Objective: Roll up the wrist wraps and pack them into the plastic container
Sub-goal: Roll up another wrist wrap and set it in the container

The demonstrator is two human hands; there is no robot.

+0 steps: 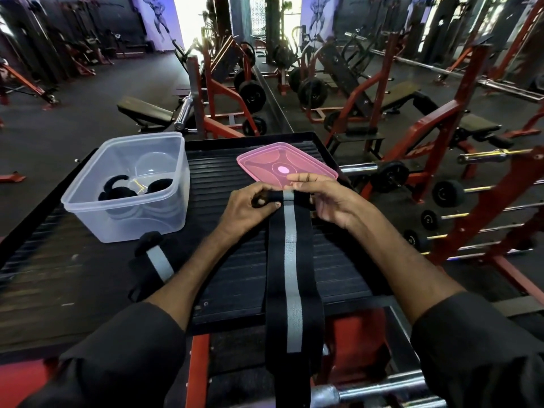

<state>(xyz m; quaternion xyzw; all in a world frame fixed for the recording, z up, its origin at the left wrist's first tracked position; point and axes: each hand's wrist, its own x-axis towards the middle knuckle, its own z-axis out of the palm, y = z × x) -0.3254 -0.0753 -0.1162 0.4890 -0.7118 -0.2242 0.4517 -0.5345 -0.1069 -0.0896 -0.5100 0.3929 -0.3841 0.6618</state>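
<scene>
Left hand (pixel 247 206), right hand (pixel 321 198) pinch wrist wrap (pixel 290 260) far end, fingers curled.

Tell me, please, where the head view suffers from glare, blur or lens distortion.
In the head view, the far doorway is blown out white and a bright spot glints on the pink lid; the wide lens bows the platform edges, and its left rim is smeared; the left hand, right hand and the wrist wrap they hold are sharp.

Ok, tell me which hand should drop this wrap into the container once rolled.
Left, probably. The left hand grips the wrap at its rolled end, nearest the container; the right hand sits by the pink lid.
</scene>
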